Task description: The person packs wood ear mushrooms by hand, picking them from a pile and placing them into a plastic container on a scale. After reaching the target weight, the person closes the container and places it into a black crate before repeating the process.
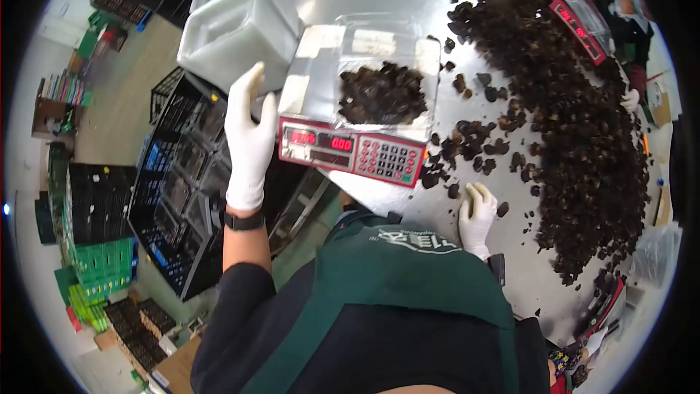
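Note:
My left hand (249,131), in a white glove, is raised beside the left edge of a red-framed digital scale (353,152); its thumb and fingers are apart and nothing is between them. On the scale's metal plate sits a clear plastic tray (379,36) with dark, mushroom-like pieces (383,95) in it. My right hand (477,220), also gloved in white, rests low over the metal table, close to a few loose dark pieces. Its fingers are curled, and whether they hold anything is hidden.
White stacked plastic containers (244,25) stand left of the scale. A large heap of dark pieces (576,146) spreads over the metal table (510,277). Black crates (182,182) lie at the lower left. A second scale (578,29) and a co-worker's gloved hand (630,100) are at the right.

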A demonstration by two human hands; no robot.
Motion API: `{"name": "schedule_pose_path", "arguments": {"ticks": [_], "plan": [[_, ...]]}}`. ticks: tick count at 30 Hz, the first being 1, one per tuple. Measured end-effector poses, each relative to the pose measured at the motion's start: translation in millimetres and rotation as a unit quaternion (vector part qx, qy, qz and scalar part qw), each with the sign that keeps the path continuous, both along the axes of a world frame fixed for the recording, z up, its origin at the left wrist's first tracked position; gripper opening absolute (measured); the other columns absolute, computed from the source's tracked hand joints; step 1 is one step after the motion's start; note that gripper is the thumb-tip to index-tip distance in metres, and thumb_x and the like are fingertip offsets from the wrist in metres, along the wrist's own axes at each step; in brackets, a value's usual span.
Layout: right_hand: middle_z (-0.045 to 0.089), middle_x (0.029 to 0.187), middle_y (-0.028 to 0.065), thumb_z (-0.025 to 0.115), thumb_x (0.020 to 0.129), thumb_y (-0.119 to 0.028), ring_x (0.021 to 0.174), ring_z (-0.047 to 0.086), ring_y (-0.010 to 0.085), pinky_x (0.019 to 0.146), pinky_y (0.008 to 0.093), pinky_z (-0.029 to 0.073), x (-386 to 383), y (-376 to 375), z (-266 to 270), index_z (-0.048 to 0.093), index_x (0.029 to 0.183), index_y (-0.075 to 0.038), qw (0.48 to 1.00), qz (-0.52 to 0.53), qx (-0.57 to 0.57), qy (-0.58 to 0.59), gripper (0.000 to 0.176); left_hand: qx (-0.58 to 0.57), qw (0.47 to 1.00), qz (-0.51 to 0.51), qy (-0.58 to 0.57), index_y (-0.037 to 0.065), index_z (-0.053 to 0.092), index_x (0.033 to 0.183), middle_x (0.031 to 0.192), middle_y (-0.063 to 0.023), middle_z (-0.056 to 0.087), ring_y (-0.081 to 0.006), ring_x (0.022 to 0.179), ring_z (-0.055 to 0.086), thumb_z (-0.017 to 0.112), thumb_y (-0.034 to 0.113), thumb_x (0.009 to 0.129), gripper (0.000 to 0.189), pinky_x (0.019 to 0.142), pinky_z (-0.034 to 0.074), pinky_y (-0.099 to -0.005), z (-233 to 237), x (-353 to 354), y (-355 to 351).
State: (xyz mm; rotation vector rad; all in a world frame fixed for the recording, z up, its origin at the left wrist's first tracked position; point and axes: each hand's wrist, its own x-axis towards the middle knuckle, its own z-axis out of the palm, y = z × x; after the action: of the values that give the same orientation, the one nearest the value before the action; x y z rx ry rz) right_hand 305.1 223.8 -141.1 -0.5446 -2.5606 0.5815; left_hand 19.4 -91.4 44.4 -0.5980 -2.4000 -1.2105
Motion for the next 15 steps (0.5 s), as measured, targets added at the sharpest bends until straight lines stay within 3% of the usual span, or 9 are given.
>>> {"name": "schedule_pose_path", "arguments": {"ticks": [7,8,12,15], "plan": [[0.063,0.116,0.0140,0.064,0.080,0.001,0.110,0.056,0.0334,0.098,0.0442,0.044,-1.2,6.8,-7.9,0.069,0.113,-0.007,1.000,0.006,-0.015,0.004,0.034,-0.036,0.997,-0.063,0.040,0.005,0.061,0.129,0.120,-0.0130,0.065,-0.0252,0.112,0.064,0.063,0.004,0.088,0.041,0.099,0.048,-0.0341,28.6,-30.8,26.3],[0.063,0.115,0.0141,0.065,0.080,0.001,0.109,0.056,0.0333,0.097,0.0439,0.044,-2.8,8.0,-7.3,0.069,0.110,-0.007,1.000,0.004,-0.020,0.004,0.032,-0.060,0.995,-0.074,0.016,0.005,0.061,0.132,0.123,-0.0130,0.067,-0.0220,0.116,0.063,0.062,0.012,0.093,0.040,0.102,0.046,-0.0358,25.9,-38.3,31.9],[0.063,0.110,0.0140,0.065,0.081,0.000,0.106,0.056,0.0334,0.094,0.0431,0.046,-8.8,13.5,1.5,0.069,0.104,-0.007,0.999,0.016,-0.033,-0.002,0.024,-0.148,0.978,-0.146,-0.011,0.004,0.061,0.130,0.121,-0.0157,0.067,-0.0263,0.115,0.064,0.063,0.013,0.092,0.039,0.100,0.047,-0.0344,10.2,-66.1,61.7],[0.064,0.103,0.0137,0.067,0.081,-0.003,0.101,0.058,0.0343,0.091,0.0435,0.047,-15.6,13.5,15.5,0.067,0.095,-0.007,0.999,0.005,-0.042,0.016,0.014,-0.162,0.976,-0.108,-0.099,0.003,0.057,0.134,0.126,-0.0191,0.065,-0.0294,0.115,0.065,0.063,0.019,0.092,0.046,0.099,0.049,-0.0365,2.7,-84.0,90.4]]}}
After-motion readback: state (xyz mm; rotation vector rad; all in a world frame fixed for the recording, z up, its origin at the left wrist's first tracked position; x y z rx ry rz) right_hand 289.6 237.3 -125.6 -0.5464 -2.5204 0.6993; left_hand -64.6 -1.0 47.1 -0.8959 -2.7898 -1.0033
